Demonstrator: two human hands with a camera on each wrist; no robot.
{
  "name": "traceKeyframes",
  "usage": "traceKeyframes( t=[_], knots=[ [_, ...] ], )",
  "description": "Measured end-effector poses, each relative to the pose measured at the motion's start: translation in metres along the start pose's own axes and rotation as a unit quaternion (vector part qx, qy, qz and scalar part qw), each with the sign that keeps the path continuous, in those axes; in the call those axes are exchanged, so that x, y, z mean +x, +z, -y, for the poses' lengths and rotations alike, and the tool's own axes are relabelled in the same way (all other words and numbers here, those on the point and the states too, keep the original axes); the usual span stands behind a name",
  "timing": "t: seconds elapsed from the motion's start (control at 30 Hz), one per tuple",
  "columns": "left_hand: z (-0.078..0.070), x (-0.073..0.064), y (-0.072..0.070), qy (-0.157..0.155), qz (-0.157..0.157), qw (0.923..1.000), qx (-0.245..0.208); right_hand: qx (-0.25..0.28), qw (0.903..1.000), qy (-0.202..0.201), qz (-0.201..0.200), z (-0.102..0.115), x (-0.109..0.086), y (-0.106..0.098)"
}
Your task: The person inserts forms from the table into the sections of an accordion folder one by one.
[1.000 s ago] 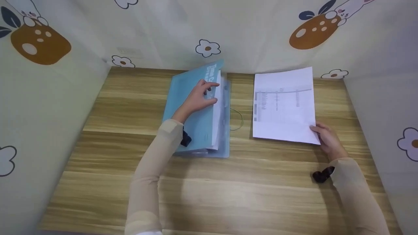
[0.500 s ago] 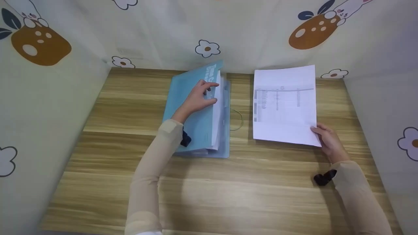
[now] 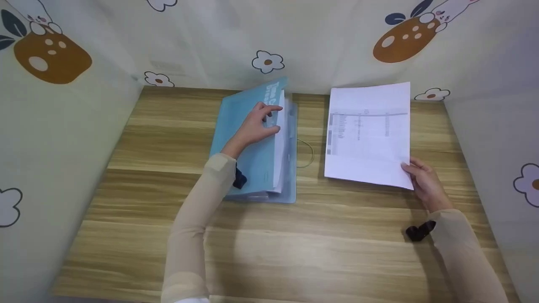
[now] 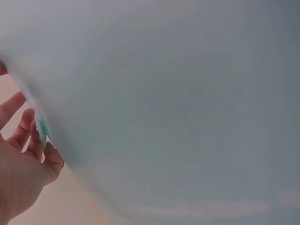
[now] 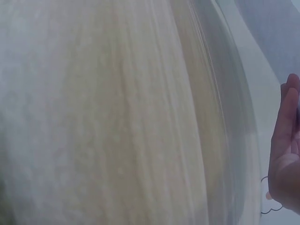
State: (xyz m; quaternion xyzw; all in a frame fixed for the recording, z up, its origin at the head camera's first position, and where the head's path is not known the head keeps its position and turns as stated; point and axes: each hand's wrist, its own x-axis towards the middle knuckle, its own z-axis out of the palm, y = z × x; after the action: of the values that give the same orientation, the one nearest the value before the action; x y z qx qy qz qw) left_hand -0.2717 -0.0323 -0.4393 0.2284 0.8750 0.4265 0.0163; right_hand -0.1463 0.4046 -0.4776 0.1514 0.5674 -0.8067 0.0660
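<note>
A light blue folder (image 3: 238,118) with white lettering lies left of the table's middle, its top cover raised along the right side. White pages (image 3: 279,164) show beneath that cover. My left hand (image 3: 254,127) holds the cover near its right edge, thumb and index finger apart at the edge; in the left wrist view its fingers (image 4: 23,131) bend at the border of the bluish sheet. To the right, my right hand (image 3: 426,183) pinches a white printed sheet of paper (image 3: 370,164) by its lower right corner, thumb on top.
A thin elastic loop (image 3: 312,155) sticks out from the folder's right side, between it and the paper. Patterned cloth walls (image 3: 320,50) stand at the back and both sides of the wooden table (image 3: 294,248).
The sheet of paper has tilted up a little, its top edge shifting slightly right and farther back, with the right hand moving slightly. The left hand and folder stay put.
</note>
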Motion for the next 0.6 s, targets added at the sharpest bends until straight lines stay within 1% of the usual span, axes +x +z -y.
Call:
traceKeyframes(
  t=[0.23,0.33,0.53,0.6],
  knots=[
    [-0.0005,0.0001,-0.0001,-0.015,0.004,0.9999,0.002,-0.003,1.0000,-0.003,-0.006,-0.0003,-0.0011,0.0014],
    [-0.0004,-0.0001,0.0003,-0.014,0.001,0.9999,0.003,-0.006,1.0000,-0.005,-0.004,-0.0015,-0.0010,0.0015],
    [0.0009,-0.0008,0.0009,0.014,-0.011,0.9998,-0.003,0.001,0.9999,0.000,0.014,-0.0028,-0.0007,0.0005],
    [0.0015,0.0002,0.0013,0.017,-0.011,0.9998,-0.001,0.000,0.9999,0.000,0.015,-0.0027,-0.0003,0.0004]
  ],
)
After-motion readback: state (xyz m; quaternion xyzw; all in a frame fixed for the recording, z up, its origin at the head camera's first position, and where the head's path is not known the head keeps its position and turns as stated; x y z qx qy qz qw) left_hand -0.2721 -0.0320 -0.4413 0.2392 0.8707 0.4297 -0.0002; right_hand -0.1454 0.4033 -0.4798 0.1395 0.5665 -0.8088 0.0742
